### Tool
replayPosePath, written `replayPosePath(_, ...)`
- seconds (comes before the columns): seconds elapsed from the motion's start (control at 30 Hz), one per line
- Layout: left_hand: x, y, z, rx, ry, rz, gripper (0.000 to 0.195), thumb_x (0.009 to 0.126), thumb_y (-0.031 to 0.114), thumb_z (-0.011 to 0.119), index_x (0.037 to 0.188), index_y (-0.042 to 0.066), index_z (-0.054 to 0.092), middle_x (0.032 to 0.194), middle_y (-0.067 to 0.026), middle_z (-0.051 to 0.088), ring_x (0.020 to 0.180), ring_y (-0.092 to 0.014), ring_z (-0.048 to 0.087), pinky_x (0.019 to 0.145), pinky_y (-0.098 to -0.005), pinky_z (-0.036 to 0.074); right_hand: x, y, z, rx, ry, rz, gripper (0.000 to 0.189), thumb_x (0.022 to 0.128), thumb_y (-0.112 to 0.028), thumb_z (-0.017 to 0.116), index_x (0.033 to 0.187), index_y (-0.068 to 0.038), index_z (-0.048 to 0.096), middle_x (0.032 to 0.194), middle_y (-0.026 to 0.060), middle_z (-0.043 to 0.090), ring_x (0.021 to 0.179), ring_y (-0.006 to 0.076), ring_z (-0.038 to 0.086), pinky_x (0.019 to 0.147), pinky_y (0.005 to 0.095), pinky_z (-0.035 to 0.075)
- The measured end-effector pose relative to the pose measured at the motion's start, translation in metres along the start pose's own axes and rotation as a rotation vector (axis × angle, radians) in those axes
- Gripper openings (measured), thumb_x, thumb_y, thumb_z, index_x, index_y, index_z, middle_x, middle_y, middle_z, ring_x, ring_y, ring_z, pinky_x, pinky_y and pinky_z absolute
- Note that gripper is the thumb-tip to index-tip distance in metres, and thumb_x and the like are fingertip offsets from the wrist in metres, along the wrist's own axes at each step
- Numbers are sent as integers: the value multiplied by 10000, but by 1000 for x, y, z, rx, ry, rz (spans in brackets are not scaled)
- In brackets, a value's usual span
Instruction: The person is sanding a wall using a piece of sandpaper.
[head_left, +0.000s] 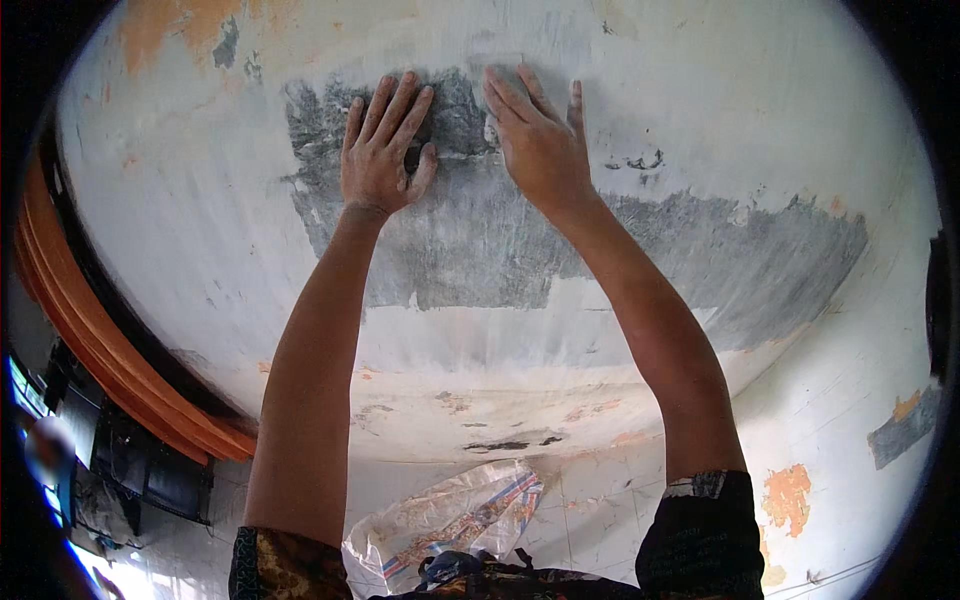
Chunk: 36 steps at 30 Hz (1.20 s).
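Note:
My left hand (386, 146) lies with spread fingers against a painted wall (225, 247), over a dark grey patch (480, 240) where the surface differs from the pale coat around it. To its right, my right hand (540, 131) touches the wall near the upper right edge of that patch, two fingers close together and the little finger apart. Whether something thin is under its palm cannot be told. Pale dust covers the fingers of both hands. The grey patch stretches on to the right, behind my right forearm.
An orange curtain (97, 330) hangs by a dark frame at the left. Below, a crumpled woven plastic sack (465, 517) lies on the tiled floor (592, 495). The side wall (840, 420) at the right has peeling orange spots. Dark furniture (142, 465) stands at the lower left.

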<state>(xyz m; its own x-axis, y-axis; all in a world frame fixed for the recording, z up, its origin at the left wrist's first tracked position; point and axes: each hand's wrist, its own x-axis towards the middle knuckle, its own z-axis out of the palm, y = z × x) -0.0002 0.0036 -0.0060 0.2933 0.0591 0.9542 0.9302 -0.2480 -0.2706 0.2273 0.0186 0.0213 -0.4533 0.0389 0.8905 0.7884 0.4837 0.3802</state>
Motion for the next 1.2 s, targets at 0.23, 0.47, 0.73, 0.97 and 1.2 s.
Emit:
replayPosePath(0.23, -1, -4, -4, 8, 1, 12, 713, 862, 305, 581, 1539, 269, 361, 1626, 13, 279, 1503, -230, 242, 1211, -498, 188, -35, -17, 3, 70, -54, 37, 420, 957, -160, 577, 1376, -150, 556, 1520, -46, 434, 1444, 215, 348, 1137, 693, 205)
replayPosePath(0.47, 1, 1, -3, 3, -15, 3, 706, 862, 307, 577, 1535, 264, 369, 1624, 7, 286, 1504, -234, 241, 1207, -496, 197, 10, -5, 0, 45, 9, 53, 427, 954, -174, 592, 1379, -143, 553, 1507, -39, 449, 1442, 218, 351, 1131, 694, 221)
replayPosePath(0.73, -2, -3, -4, 16, -15, 3, 711, 852, 289, 586, 1531, 264, 377, 1622, 13, 291, 1501, -229, 250, 1201, -498, 210, -59, -31, 1, 43, -157, 49, 427, 956, -171, 598, 1379, -136, 555, 1507, -22, 453, 1440, 212, 356, 1124, 700, 216)
replayPosePath(0.97, 0, 0, -2, 3, -17, -8, 717, 842, 300, 599, 1526, 266, 387, 1623, 17, 288, 1502, -222, 246, 1209, -500, 200, 5, -14, 3, 113, 32, 65, 423, 957, -169, 595, 1375, -120, 554, 1507, -9, 454, 1439, 223, 358, 1133, 693, 206)
replayPosePath(1.2, -1, 1, -4, -4, -18, -3, 714, 841, 289, 601, 1524, 264, 393, 1619, 11, 297, 1499, -234, 254, 1203, -512, 210, -50, -34, 0, 83, -121, 67, 413, 966, -177, 582, 1373, -110, 555, 1510, -3, 451, 1429, 227, 372, 1143, 679, 203)
